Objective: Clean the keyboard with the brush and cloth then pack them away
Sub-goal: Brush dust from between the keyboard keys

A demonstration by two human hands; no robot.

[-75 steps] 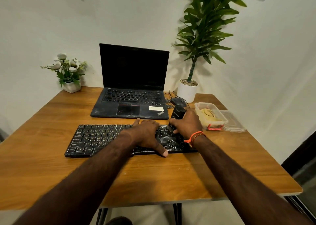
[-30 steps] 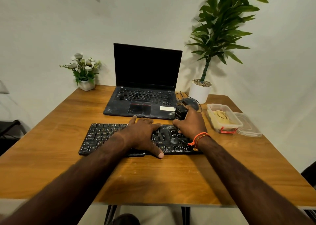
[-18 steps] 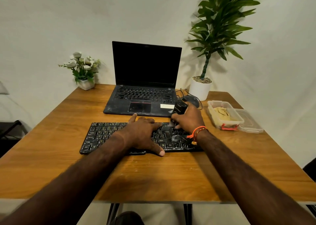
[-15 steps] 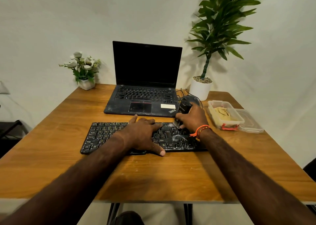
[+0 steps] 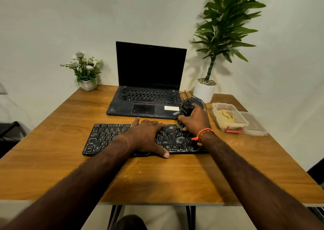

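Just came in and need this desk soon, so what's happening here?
A person is cleaning a dusty black keyboard on the wooden table. The left hand lies flat on the keys, steadying it, while the right hand grips a black brush at the keyboard's far right corner. A yellowish cloth sits unused in a clear plastic container, its lid beside it.
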